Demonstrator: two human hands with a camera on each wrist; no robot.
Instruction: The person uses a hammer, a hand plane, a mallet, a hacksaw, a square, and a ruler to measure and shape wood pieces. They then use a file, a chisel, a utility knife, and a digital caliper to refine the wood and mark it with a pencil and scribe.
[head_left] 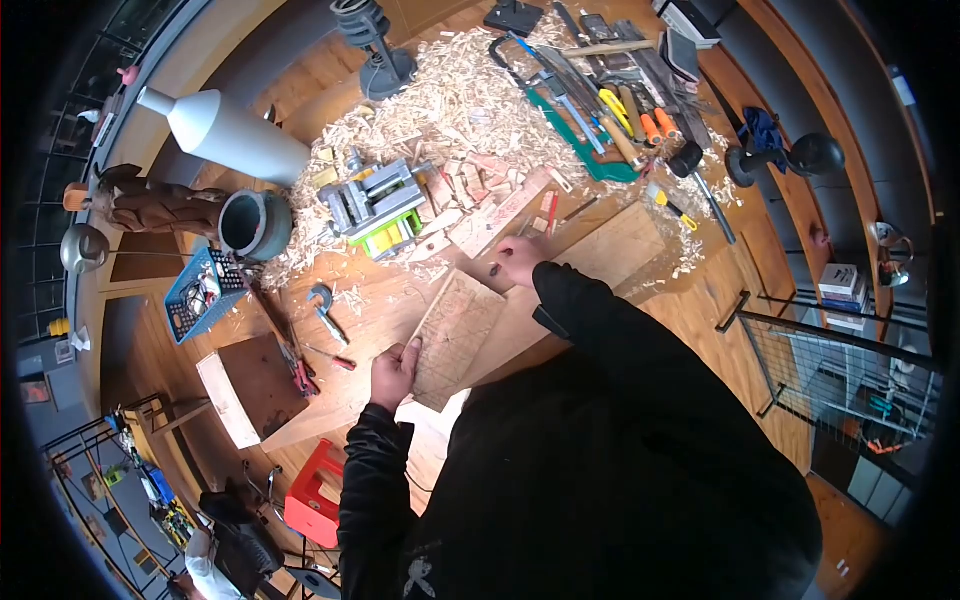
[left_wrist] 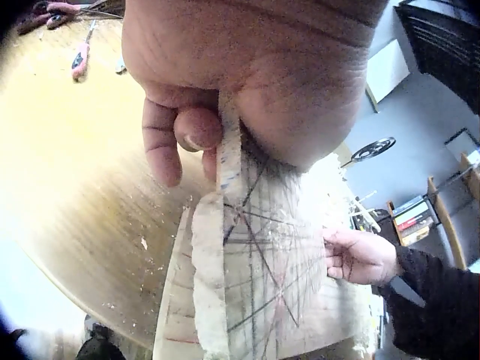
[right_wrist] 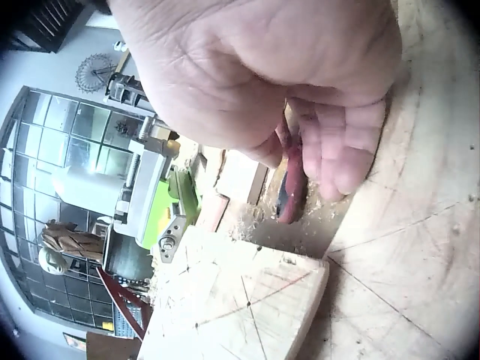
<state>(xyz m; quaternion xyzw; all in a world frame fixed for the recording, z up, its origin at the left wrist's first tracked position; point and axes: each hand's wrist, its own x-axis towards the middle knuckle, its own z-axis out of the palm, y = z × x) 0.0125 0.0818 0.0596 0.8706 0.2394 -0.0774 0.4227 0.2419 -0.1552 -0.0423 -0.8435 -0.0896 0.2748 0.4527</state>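
My left hand grips the lower left edge of a flat wooden board; in the left wrist view the hand has the edge between thumb and fingers. Crossed pencil and red lines cover the board. It lies partly over a longer plank. My right hand is beside the board's upper right corner, fingers curled in. In the right wrist view, a small red and dark object shows between the thumb and fingers of that hand; its type is unclear.
A green and grey vise stands among wood shavings beyond the board. Saws, files and orange-handled tools lie at upper right. To the left are a clamp, a blue basket and a round pot.
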